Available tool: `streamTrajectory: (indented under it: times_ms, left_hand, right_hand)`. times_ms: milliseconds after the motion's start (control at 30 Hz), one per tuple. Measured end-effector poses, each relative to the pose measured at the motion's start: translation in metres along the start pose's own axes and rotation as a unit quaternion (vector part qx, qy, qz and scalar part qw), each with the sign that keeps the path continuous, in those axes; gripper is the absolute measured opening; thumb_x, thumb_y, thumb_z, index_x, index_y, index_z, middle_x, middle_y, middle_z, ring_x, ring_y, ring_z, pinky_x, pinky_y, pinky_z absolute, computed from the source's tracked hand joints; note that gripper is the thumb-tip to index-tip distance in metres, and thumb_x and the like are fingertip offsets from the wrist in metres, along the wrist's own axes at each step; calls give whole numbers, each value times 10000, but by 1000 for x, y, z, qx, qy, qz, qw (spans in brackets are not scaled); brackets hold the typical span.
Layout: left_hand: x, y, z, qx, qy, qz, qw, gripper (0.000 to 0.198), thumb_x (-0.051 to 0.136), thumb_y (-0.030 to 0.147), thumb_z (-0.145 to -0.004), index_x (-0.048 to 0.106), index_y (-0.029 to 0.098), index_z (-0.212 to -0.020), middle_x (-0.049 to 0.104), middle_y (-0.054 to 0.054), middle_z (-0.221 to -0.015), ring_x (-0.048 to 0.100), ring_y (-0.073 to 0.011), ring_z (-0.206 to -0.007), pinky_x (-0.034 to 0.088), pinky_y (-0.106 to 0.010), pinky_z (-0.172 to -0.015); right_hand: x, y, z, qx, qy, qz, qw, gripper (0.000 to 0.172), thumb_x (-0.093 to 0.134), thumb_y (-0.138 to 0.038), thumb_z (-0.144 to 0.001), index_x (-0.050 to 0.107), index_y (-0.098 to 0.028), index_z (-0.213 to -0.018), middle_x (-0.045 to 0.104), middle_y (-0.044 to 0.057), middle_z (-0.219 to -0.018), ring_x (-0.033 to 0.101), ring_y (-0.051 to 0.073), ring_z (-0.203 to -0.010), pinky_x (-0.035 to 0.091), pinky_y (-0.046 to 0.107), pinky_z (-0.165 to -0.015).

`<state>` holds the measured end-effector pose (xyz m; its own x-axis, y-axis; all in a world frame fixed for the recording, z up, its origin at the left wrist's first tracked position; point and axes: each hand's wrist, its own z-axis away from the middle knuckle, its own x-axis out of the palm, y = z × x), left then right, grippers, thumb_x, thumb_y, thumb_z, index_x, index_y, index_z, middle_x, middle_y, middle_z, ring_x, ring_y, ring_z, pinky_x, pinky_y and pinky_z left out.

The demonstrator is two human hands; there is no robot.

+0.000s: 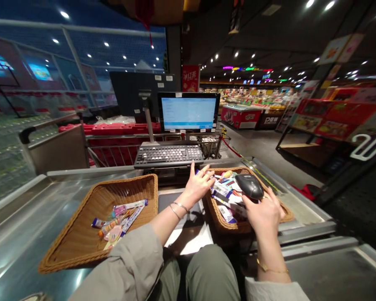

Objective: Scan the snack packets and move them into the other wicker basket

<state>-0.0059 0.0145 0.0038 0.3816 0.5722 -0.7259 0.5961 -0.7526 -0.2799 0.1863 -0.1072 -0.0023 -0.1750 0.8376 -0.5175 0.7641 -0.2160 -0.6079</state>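
My right hand (266,213) is closed around a black computer mouse (250,186), held above the right wicker basket (217,217). In that basket lies a jumble of small packets and slim wrapped sticks (226,193), partly hidden by the mouse and hand. At the basket's left rim my left hand (199,184) has its fingers stretched apart; whether the fingertips touch the packets is unclear. On my left, a larger wicker basket (81,213) holds a smaller pile of wrapped sticks and packets (120,221).
A black keyboard (169,154) lies ahead, below a lit monitor (189,112). The back of a second screen (128,94) stands to its left. Metal counter surfaces (72,184) run on both sides. A white hook (363,144) juts in at the right. Shopping carts stand behind the keyboard.
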Motion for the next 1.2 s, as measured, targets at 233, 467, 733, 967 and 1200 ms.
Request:
streamTrajectory:
  times_ms: [233, 467, 733, 967, 1200]
  left_hand:
    - [12, 15, -16, 49, 7, 19, 999, 231, 495, 199, -980, 661, 255, -1131, 650, -61, -1304, 453, -286, -1364, -82, -766, -1102]
    - [22, 22, -36, 94, -15, 34, 995, 275, 521, 231, -972, 610, 310, -1219, 572, -39, -1406, 430, -268, -1383, -44, -763, -1114]
    - [36, 36, -52, 21, -54, 17, 998, 445, 431, 172, -982, 482, 330, -1394, 489, -35, -1483, 325, -297, -1442, 25, -753, -1136]
    - [23, 25, -30, -38, -91, 38, 994, 452, 458, 156, -946, 510, 290, -1375, 497, -80, -1473, 343, -325, -1429, 52, -782, -1105]
    - [-5, 3, 17, -93, -87, 42, 991, 427, 530, 248, -933, 514, 263, -1359, 484, -103, -1481, 329, -306, -1438, 48, -753, -1123]
  right_hand:
    - [-7, 24, -9, 24, 19, 1, 1000, 353, 592, -493, -691, 708, -189, -828, 715, 126, -1082, 506, 319, -1254, 317, 464, -1039]
    - [-18, 32, -13, 54, 22, 6, 998, 409, 589, -513, -694, 726, -191, -906, 700, 141, -1123, 516, 330, -1229, 338, 493, -1027]
    - [-17, 40, -13, 68, 31, 4, 997, 430, 586, -546, -678, 723, -195, -885, 687, 147, -1163, 522, 332, -1232, 341, 503, -1030]
    - [-14, 41, -12, 69, 29, 0, 997, 403, 593, -549, -683, 715, -200, -844, 691, 141, -1143, 523, 340, -1215, 339, 519, -1023]
    - [-5, 21, -7, 26, 5, -36, 999, 373, 607, -478, -682, 699, -163, -859, 685, 163, -1113, 496, 342, -1243, 345, 490, -1029]
